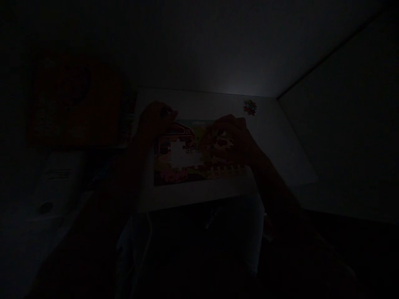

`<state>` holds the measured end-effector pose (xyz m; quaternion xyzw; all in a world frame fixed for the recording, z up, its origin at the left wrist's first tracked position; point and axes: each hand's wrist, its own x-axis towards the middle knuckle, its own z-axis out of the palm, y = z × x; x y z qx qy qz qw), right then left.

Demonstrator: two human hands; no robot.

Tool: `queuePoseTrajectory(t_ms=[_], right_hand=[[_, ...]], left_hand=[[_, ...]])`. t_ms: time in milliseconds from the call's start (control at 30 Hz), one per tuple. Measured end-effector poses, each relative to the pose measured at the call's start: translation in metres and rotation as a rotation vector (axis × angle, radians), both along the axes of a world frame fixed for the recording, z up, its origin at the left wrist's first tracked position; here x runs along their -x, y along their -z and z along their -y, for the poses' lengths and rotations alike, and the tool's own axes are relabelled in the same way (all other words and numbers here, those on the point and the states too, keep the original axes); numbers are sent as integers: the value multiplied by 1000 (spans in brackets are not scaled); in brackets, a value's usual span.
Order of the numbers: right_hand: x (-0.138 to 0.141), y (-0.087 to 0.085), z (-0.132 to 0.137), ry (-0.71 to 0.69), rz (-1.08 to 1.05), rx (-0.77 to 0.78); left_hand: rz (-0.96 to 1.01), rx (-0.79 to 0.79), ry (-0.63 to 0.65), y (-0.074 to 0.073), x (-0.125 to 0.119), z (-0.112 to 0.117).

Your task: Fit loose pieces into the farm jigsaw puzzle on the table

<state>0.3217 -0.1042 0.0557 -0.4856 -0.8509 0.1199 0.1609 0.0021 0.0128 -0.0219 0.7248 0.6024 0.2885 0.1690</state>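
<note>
The picture is very dark. A jigsaw puzzle with a farm scene lies on a white table, showing a red barn, a spotted cow and a pale fence. A white gap without pieces shows in its middle left. My left hand is at the puzzle's upper left corner beside the barn roof, fingers curled in towards the thumb; anything between them is too dark to make out. Above the right part, by the cow, my right hand is bent with its fingers drawn together, tips pointing towards the gap. What they pinch is hidden in shadow.
A small pile of coloured pieces lies at the back right of the white table. To the left stands a large orange-red box, with a white object in front of it. A pale wall rises behind the table.
</note>
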Motion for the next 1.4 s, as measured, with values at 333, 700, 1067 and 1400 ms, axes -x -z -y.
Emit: queuePoseTrajectory(t_ms=[333,700,1067,1400], right_hand=[[-39,60,-9,-345,-217,164],[-13,77,55,71,-81,-56],[3,88,67,88,-200,26],[31,79,51,16,-181,169]], left_hand=[[-3,-39,30,7,2,-5],[72,-41,28,11,2,-6],[49,23,26,4,-1,-1],[75,-73,23,8,-6,-2]])
